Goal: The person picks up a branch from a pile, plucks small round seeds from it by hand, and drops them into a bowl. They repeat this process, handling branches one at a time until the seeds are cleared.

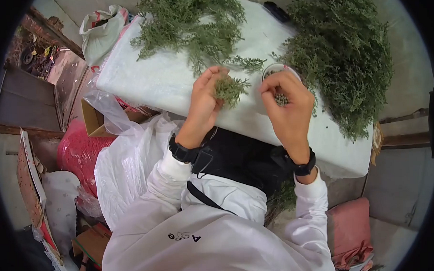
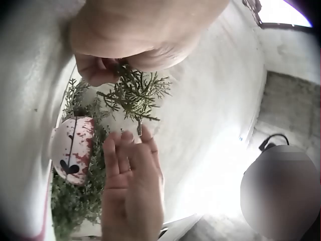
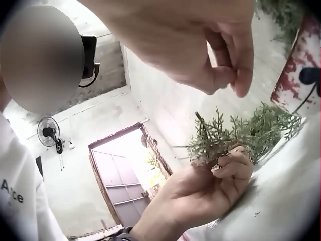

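My left hand grips a small green evergreen sprig, its scaly tips fanning out to the right of the fingers. In the right wrist view the sprig's cut stem points up from that hand. Over a white cup is my right hand, fingers curled and thumb meeting a fingertip, with nothing showing between them. Small round green seed cones are visible in the cup below the fingers. Red blotches and a dark heart mark the cup's side in the left wrist view.
A large heap of evergreen branches lies right of the cup on the white-covered table. More cut branches lie at the far side. Left of the table are a white sack, an open cardboard box and clear plastic sheeting.
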A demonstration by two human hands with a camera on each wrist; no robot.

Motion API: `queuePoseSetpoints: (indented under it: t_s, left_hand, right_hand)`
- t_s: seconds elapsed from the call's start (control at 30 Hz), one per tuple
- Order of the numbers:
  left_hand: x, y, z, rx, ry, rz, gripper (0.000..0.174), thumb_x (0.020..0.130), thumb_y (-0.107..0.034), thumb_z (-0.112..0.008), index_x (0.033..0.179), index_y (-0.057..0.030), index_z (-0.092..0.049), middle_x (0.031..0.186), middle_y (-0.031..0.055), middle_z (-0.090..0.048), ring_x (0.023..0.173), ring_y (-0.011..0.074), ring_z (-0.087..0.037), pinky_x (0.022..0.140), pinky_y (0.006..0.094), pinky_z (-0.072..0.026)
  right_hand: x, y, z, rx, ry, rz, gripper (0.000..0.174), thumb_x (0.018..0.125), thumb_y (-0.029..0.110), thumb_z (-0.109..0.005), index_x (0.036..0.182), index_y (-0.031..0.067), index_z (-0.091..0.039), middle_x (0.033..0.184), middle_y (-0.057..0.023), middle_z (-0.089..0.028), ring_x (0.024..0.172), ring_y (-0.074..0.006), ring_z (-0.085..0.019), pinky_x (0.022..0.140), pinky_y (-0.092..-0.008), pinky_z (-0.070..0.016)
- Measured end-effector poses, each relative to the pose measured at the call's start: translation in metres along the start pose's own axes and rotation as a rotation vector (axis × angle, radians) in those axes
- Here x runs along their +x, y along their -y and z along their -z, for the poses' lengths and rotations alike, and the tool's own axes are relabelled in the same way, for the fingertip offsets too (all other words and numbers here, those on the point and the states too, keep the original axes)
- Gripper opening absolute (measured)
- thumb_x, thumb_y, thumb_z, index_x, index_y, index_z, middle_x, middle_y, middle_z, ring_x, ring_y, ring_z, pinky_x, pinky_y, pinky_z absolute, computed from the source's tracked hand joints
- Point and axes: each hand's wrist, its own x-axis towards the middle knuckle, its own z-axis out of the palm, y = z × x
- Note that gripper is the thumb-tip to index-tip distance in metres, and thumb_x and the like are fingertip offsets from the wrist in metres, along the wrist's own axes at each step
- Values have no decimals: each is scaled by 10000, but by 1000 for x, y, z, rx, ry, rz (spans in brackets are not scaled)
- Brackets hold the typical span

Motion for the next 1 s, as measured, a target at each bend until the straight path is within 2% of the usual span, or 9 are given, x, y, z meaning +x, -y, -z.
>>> queuePoseSetpoints:
  t_s: [0.13,0.33,0.4,0.5,0.57,0.6,0.67,0.73,1.0]
  left_hand:
    - [0,5,-2,-15,34,-89,134,988,-125,-521,1088,-39,-543,930,-10,-592,834,57,-570,693,215,-457]
    - [-19,13,-12,113,-64,-210,145,953,-114,-575,1069,-33,-543,805,-43,-562,670,34,-490,614,177,-398]
    - [-20,11,-6,166,-76,-215,151,951,-113,-578,1069,-26,-540,823,-34,-570,685,39,-500,628,182,-406]
    - [-21,9,-5,257,-88,-240,163,948,-112,-582,1068,-12,-534,858,-17,-587,716,49,-519,655,192,-422]
    - [-30,-2,-21,-62,-46,-88,183,938,-92,-587,1089,0,-537,908,7,-600,754,57,-532,677,203,-434]
    - [-34,-7,-28,-222,-26,-15,195,933,-82,-589,1099,6,-539,933,19,-607,772,60,-539,688,209,-440]
    - [-47,-5,-45,-83,-29,-84,195,936,-80,-578,1107,7,-545,953,30,-610,788,68,-546,703,216,-445]
    - [-58,2,-57,188,-38,-209,201,942,-77,-556,1123,9,-558,994,52,-617,819,84,-559,732,231,-454]
    - [-44,-2,-24,169,-10,-121,217,925,-22,-516,1128,18,-584,986,86,-625,871,139,-614,760,258,-483]
  right_hand:
    - [-12,12,-22,338,-86,-162,373,774,-90,-586,1135,-1,-587,1027,-100,-632,916,-126,-616,779,-281,-510]
    - [-30,21,-29,231,42,-40,449,809,-79,-580,1247,21,-556,1124,-116,-642,967,-160,-630,816,-312,-511]
    - [-33,27,-21,69,107,111,428,834,-65,-584,1253,19,-561,1167,-124,-641,972,-178,-640,825,-325,-513]
    - [-37,16,-16,124,144,83,402,839,-77,-584,1232,10,-574,1176,-116,-643,947,-172,-649,811,-318,-525]
    - [-42,11,-16,151,157,63,390,842,-82,-585,1222,5,-581,1181,-113,-644,935,-169,-654,804,-314,-531]
    - [-43,10,-19,209,64,-8,386,840,-90,-588,1214,3,-587,1167,-108,-647,924,-162,-656,784,-304,-539]
    - [-43,9,-24,328,-122,-143,377,835,-104,-596,1198,-1,-599,1138,-98,-652,901,-147,-659,745,-284,-556]
    - [-44,13,-24,375,-135,-162,369,837,-105,-599,1193,-6,-599,1126,-97,-651,900,-144,-661,729,-274,-561]
    - [-53,19,-9,533,-219,-286,389,856,-94,-604,1233,-11,-560,1082,-116,-626,855,-178,-682,664,-257,-577]
